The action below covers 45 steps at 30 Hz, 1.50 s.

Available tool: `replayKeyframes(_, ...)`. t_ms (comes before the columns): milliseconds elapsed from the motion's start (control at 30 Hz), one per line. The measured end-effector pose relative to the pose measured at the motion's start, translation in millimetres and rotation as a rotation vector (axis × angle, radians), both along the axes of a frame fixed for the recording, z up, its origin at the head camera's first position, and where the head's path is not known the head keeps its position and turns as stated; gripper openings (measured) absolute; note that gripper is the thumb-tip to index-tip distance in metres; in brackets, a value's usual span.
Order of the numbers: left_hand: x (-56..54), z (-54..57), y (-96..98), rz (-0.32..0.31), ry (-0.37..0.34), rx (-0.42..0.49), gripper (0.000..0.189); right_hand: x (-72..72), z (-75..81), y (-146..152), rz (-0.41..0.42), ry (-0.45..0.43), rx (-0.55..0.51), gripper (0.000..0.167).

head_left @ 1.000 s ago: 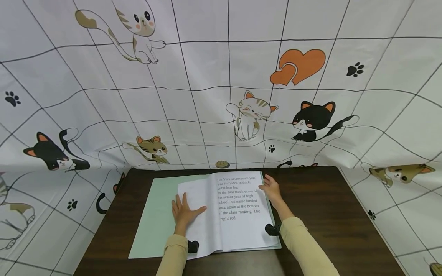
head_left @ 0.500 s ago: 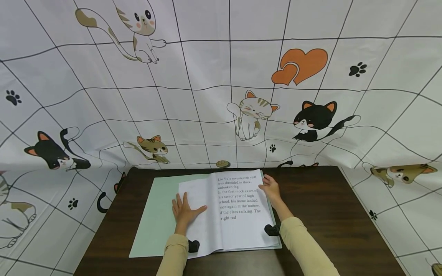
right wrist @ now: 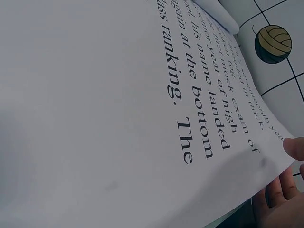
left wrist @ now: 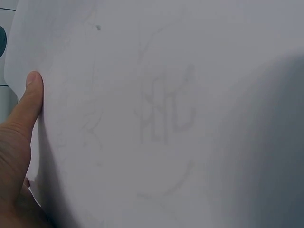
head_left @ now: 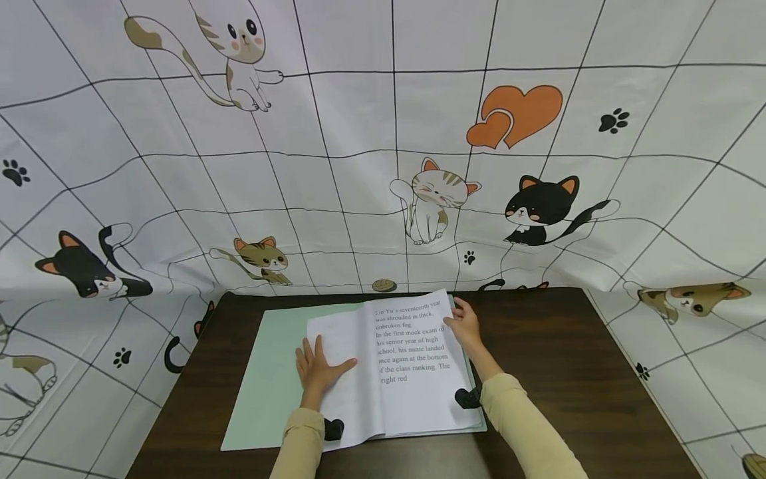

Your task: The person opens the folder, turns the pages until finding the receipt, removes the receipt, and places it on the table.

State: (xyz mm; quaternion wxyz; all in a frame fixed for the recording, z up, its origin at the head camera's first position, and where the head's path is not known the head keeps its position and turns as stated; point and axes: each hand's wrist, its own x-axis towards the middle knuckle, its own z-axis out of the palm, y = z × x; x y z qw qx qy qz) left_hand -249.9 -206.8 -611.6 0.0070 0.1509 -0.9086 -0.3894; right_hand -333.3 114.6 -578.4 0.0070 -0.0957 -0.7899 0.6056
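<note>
A booklet with a pale green cover [head_left: 258, 399] lies spread on the desk. Large black English text covers the upper part of its right page [head_left: 421, 406]; the left page [head_left: 350, 416] looks blank. My left hand [head_left: 320, 374] rests on the left page with fingers and thumb spread. At the upper right edge, my right hand [head_left: 468, 327] pinches the printed page, whose top corner is lifted. In the right wrist view, the thumb [right wrist: 294, 148] is on top of the sheet and the other fingers are beneath it. Faint show-through marks appear on the paper in the left wrist view.
The booklet lies on a dark brown desk [head_left: 568, 386]. Behind and beside the desk hangs a white cloth [head_left: 335, 120] with grid lines and cartoon cats. Each wrist wears a small black device [head_left: 468, 398].
The right page's top corner has risen and tilted a little to the left, with my right hand shifting slightly left and upward. My left hand keeps its place on the left page.
</note>
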Motion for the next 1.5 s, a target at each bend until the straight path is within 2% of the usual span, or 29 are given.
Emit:
replayKeyframes(100,0.6,-3.3,0.4,0.002,0.029,0.020,0.133,0.3,-0.4,-0.1,-0.003,0.015,0.016,0.060)
replayKeyframes(200,-0.7,-4.9,0.8,-0.002,0.005,0.017,0.129,1.3,-0.8,0.6,0.008,0.017,0.008,0.058)
replayKeyframes(267,-2.1,-3.3,1.1,-0.005,-0.035,-0.005,0.123,2.3,-0.9,0.8,0.024,0.020,0.003,0.056)
replayKeyframes(433,-2.3,0.8,0.6,-0.012,-0.068,-0.059,0.117,4.1,-0.7,-0.1,0.038,0.013,0.004,0.050)
replayKeyframes(633,2.0,4.6,-0.8,0.002,-0.008,-0.010,0.119,6.1,-0.4,-0.7,0.046,-0.014,-0.006,0.049)
replayKeyframes(667,1.8,0.5,-1.2,0.006,0.026,-0.005,0.122,6.6,-0.1,-0.7,0.053,-0.013,-0.008,0.049)
replayKeyframes(767,3.1,1.2,-0.7,0.005,0.047,0.011,0.127,8.4,-0.8,0.4,0.062,-0.017,-0.014,0.049)
replayKeyframes(867,2.1,1.9,0.0,-0.002,0.017,0.005,0.125,9.9,-2.5,1.6,0.066,-0.031,-0.022,0.049)
replayKeyframes(900,2.4,7.0,0.8,-0.005,-0.016,0.005,0.122,10.4,-3.1,1.8,0.066,-0.037,-0.024,0.050)
replayKeyframes(1033,0.2,8.1,1.7,-0.010,-0.058,-0.037,0.117,11.6,-4.3,1.7,0.081,-0.042,-0.040,0.051)
replayKeyframes(1267,-2.3,3.0,0.1,-0.012,-0.045,-0.040,0.116,15.7,-3.6,1.6,0.097,-0.049,-0.067,0.051)
replayKeyframes(1500,-1.8,3.0,-0.6,-0.012,-0.044,-0.051,0.116,19.4,0.3,-0.2,0.104,-0.055,-0.074,0.052)
